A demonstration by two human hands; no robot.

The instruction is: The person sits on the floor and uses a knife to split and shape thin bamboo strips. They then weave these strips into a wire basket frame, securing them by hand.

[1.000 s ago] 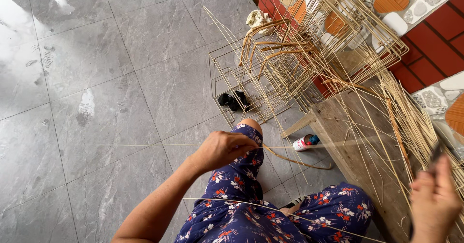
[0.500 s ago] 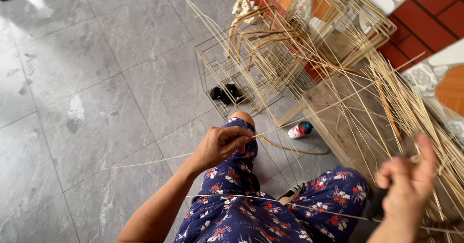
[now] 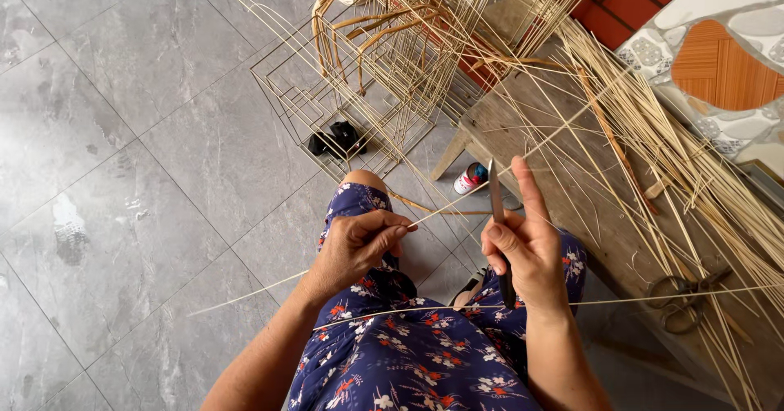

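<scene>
Navy dress (image 3: 408, 354) with red-white floral print at 6 o'clock; pale straw-yellow bamboo strips (image 3: 653, 133) at 2 o'clock; grey marbled floor tiles (image 3: 122, 133) at 9 o'clock.

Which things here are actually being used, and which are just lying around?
In use: left hand pinching a thin bamboo strip; right hand holding a knife.

Lying about: scissors, small can, wire frames, loose strips, wooden bench.

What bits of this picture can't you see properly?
Head view only:
- The knife handle: hidden inside the right hand.
- The thin cane strip: its middle hidden in the left hand.
- The wire frames: tops cut off by the upper edge.
- The scissors: partly covered by loose canes.
</scene>
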